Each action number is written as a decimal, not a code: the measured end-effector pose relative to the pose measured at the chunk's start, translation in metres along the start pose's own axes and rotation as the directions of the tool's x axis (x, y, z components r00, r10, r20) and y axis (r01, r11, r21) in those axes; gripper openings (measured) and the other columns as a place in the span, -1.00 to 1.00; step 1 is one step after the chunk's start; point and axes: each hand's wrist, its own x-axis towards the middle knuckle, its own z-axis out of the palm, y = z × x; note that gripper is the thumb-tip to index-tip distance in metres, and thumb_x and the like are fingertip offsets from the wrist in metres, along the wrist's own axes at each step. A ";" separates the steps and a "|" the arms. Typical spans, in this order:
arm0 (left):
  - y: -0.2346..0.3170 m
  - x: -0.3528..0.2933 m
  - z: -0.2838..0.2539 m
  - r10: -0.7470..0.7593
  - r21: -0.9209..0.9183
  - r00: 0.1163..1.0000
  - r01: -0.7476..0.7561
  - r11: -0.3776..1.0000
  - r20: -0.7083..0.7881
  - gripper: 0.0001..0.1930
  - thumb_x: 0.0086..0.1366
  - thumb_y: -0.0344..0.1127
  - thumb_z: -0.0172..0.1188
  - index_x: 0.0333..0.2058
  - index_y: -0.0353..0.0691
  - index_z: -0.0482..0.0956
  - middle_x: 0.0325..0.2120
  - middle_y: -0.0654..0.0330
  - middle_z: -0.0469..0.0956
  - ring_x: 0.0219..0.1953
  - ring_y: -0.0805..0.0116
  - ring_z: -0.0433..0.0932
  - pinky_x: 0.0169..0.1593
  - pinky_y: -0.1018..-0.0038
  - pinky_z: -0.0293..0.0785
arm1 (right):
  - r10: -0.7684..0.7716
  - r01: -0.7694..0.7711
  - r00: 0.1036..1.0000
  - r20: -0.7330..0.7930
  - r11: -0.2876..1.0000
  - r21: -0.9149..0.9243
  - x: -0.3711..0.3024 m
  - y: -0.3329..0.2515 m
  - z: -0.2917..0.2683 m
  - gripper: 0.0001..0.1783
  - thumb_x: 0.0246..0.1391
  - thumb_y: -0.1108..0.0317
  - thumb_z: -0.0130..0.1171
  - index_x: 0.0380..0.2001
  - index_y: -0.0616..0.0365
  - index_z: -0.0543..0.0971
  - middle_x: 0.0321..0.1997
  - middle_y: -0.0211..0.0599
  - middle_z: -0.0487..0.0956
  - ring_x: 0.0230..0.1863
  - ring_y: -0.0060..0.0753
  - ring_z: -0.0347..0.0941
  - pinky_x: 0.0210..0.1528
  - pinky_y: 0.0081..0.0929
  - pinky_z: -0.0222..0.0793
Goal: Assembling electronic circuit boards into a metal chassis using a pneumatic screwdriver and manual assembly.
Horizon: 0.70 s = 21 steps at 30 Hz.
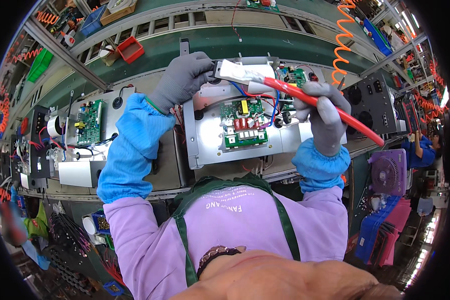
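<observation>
Head view: a red-handled brush [289,89] held across an open metal chassis [207,137].
Left to right: just past 9 o'clock sits a neighbouring open unit with its own green board [89,121]; at 11 o'clock the grey-gloved left hand [182,77] is at the chassis's upper-left corner, fingers curled (whether clamped on its edge, I cannot tell); the chassis, with a green circuit board [244,125] inside, fills the middle; the brush's pale bristles lie at 12 o'clock, contact unclear; past 2 o'clock the gloved right hand [326,114] is wrapped around the handle; a purple fan [387,172] stands at 3 o'clock.
</observation>
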 end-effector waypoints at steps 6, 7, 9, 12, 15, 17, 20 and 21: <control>0.005 -0.001 -0.003 -0.038 0.025 0.999 0.038 0.999 0.025 -0.86 0.14 -0.37 0.18 -0.30 -0.22 0.53 -0.40 0.16 0.48 -0.34 0.12 0.51 -0.28 0.34 0.44 | 0.023 -0.021 0.998 0.066 0.999 -0.038 0.007 0.000 -0.003 -0.68 0.06 0.35 -0.06 -0.21 0.33 0.55 -0.47 -0.17 0.57 -0.55 -0.60 0.47 -0.50 -0.69 0.42; 0.004 -0.001 -0.002 -0.037 0.018 0.999 0.037 0.999 0.022 -0.86 0.15 -0.37 0.17 -0.30 -0.21 0.53 -0.40 0.16 0.48 -0.34 0.12 0.51 -0.28 0.34 0.44 | 0.023 -0.021 0.998 0.063 0.999 -0.038 0.007 -0.002 -0.001 -0.68 0.06 0.35 -0.06 -0.21 0.33 0.55 -0.47 -0.17 0.57 -0.55 -0.60 0.47 -0.50 -0.69 0.42; 0.005 -0.001 -0.002 -0.034 0.009 0.999 0.034 0.999 0.022 -0.86 0.15 -0.37 0.17 -0.29 -0.21 0.53 -0.40 0.17 0.48 -0.34 0.12 0.51 -0.27 0.34 0.44 | 0.090 -0.084 0.994 0.057 0.991 -0.102 0.008 -0.007 0.007 -0.65 0.03 0.35 -0.09 -0.23 0.41 0.52 -0.44 -0.03 0.55 -0.56 -0.52 0.45 -0.50 -0.64 0.42; 0.005 -0.002 -0.003 -0.056 0.002 0.998 0.056 0.998 0.032 -0.86 0.16 -0.36 0.17 -0.28 -0.20 0.54 -0.39 0.17 0.48 -0.34 0.12 0.51 -0.27 0.35 0.44 | 0.071 -0.065 0.996 0.057 0.993 -0.096 0.010 -0.006 0.002 -0.65 0.04 0.35 -0.09 -0.24 0.42 0.52 -0.43 -0.04 0.55 -0.56 -0.53 0.44 -0.50 -0.63 0.42; 0.006 0.000 -0.003 -0.051 0.001 0.998 0.051 0.999 0.023 -0.86 0.16 -0.36 0.17 -0.29 -0.21 0.53 -0.39 0.16 0.48 -0.34 0.12 0.50 -0.27 0.35 0.44 | 0.056 -0.052 0.995 0.078 0.997 -0.055 0.011 -0.007 0.005 -0.68 0.06 0.37 -0.06 -0.22 0.39 0.54 -0.43 -0.11 0.57 -0.52 -0.53 0.48 -0.48 -0.65 0.44; 0.006 -0.002 -0.003 -0.068 0.018 0.998 0.068 0.998 0.015 -0.87 0.17 -0.35 0.16 -0.31 -0.21 0.52 -0.39 0.16 0.47 -0.34 0.11 0.50 -0.27 0.35 0.43 | 0.110 -0.108 0.991 0.070 0.993 -0.038 0.010 -0.005 0.006 -0.71 0.06 0.39 -0.01 -0.24 0.37 0.56 -0.43 -0.14 0.58 -0.49 -0.53 0.54 -0.46 -0.67 0.49; 0.006 -0.002 -0.001 -0.066 0.009 0.998 0.067 0.998 -0.013 -0.88 0.17 -0.36 0.16 -0.32 -0.22 0.52 -0.39 0.14 0.47 -0.35 0.10 0.50 -0.28 0.35 0.43 | 0.124 -0.118 0.992 0.029 0.980 -0.163 0.006 -0.006 0.003 -0.73 0.05 0.40 0.00 -0.27 0.36 0.57 -0.42 -0.16 0.59 -0.49 -0.54 0.54 -0.46 -0.69 0.50; 0.006 -0.002 0.000 -0.063 0.005 0.998 0.063 0.998 -0.011 -0.88 0.17 -0.36 0.16 -0.32 -0.22 0.52 -0.39 0.14 0.47 -0.35 0.10 0.50 -0.28 0.35 0.43 | 0.125 -0.120 0.992 0.024 0.979 -0.166 0.005 -0.006 0.002 -0.73 0.05 0.40 0.00 -0.27 0.36 0.57 -0.42 -0.16 0.59 -0.49 -0.54 0.54 -0.46 -0.69 0.50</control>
